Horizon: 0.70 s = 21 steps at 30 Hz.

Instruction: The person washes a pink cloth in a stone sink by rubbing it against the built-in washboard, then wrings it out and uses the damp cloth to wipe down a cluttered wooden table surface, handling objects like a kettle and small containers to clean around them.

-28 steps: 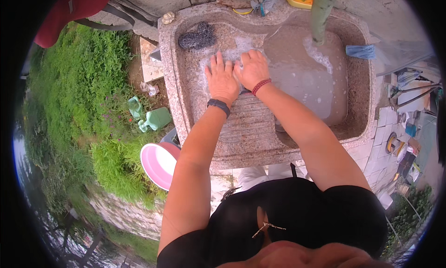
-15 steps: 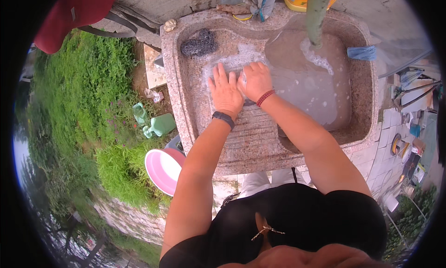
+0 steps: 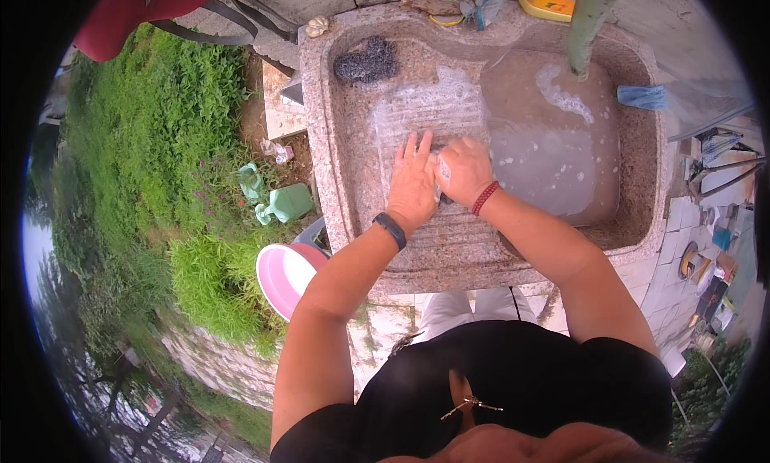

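Over the ribbed washboard part (image 3: 449, 250) of a speckled stone sink (image 3: 319, 142), my hands work side by side. My left hand (image 3: 413, 189) lies flat with its fingers stretched out and its thumb side against the other hand. My right hand (image 3: 468, 174) is curled closed, knuckles up; whatever it grips is mostly hidden. White lather shows at its thumb, and a bit of dark cloth (image 3: 445, 199) peeks out below, between the hands. Suds (image 3: 429, 98) cover the ribs beyond my fingers. A dark grey, foamy bundle of cloth (image 3: 366, 60) rests in the far left corner of the sink.
Cloudy water (image 3: 553, 162) fills the right basin, where a green hose-like tube (image 3: 589, 42) hangs down. A blue cloth (image 3: 642, 97) drapes over the right rim. A yellow container (image 3: 545, 0) stands behind. Left are a pink basin (image 3: 281, 280) and a green jug (image 3: 289, 202).
Both hands have slid toward me along the washboard, baring more suds beyond them. The view has also shifted a little, so the sink sits farther right and higher.
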Available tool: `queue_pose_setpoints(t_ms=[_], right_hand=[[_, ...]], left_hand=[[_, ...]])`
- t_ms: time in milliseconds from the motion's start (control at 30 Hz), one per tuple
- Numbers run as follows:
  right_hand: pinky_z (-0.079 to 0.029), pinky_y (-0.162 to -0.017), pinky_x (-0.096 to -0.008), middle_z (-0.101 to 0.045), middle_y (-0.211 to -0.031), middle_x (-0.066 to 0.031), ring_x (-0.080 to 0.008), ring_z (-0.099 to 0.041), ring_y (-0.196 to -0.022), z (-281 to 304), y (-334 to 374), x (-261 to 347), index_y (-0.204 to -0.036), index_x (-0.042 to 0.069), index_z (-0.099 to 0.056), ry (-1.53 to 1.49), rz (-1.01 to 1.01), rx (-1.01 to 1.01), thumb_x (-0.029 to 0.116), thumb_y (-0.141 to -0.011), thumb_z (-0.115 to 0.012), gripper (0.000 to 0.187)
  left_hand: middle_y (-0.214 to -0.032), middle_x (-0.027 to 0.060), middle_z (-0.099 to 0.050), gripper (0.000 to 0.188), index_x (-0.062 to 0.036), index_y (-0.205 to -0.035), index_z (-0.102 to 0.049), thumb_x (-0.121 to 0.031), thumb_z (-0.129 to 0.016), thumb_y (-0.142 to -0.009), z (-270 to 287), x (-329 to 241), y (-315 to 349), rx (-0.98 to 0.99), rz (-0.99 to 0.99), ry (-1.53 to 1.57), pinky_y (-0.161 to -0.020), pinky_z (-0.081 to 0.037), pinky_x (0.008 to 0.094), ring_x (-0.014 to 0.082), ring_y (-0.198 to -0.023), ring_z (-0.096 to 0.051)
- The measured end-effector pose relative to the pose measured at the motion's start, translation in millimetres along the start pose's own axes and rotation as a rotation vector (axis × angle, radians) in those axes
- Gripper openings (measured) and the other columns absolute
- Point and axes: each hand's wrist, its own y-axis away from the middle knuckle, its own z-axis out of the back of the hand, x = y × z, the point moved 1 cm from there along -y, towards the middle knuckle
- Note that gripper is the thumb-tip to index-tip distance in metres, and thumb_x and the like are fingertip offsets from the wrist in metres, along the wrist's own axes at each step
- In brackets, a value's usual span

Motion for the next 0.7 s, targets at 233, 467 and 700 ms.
queue_pose_setpoints(t_ms=[233,467,700], right_hand=[[-0.043,-0.078,-0.0413,-0.063,-0.084,-0.0121,-0.0302,-0.055,-0.086,-7,-42,-11,-0.076,0.006,-0.062,0.113,-0.196,-0.160,0.031,-0.083,-0.059,0.026],[-0.047,-0.077,-0.0400,-0.062,-0.076,-0.0113,-0.0290,-0.059,-0.080,30,64,22,-0.073,0.007,-0.061,0.015,-0.132,0.174,0.032,-0.086,-0.058,0.029],[-0.048,-0.072,-0.0426,-0.063,-0.078,-0.0134,-0.0318,-0.060,-0.079,-4,-29,-11,-0.075,0.007,-0.061,-0.006,-0.271,-0.215,0.031,-0.087,-0.055,0.028]], left_hand=[[-0.147,0.0179,-0.031,0.038,-0.0008,-0.124,-0.049,-0.022,-0.042,-0.093,-9,8,-42,-0.194,0.182,-0.164,-0.109,-0.022,0.0539,0.0393,-0.134,-0.029],[-0.146,0.0216,-0.031,0.037,-0.0018,-0.118,-0.050,-0.015,-0.057,-0.085,1,-40,48,-0.028,-0.080,0.018,-0.106,-0.027,0.0542,0.0459,-0.130,-0.031],[-0.139,0.0276,-0.036,0.033,0.0011,-0.119,-0.046,-0.018,-0.050,-0.092,-5,-4,-31,-0.260,0.158,-0.077,-0.103,-0.031,0.0533,0.0461,-0.126,-0.036]])
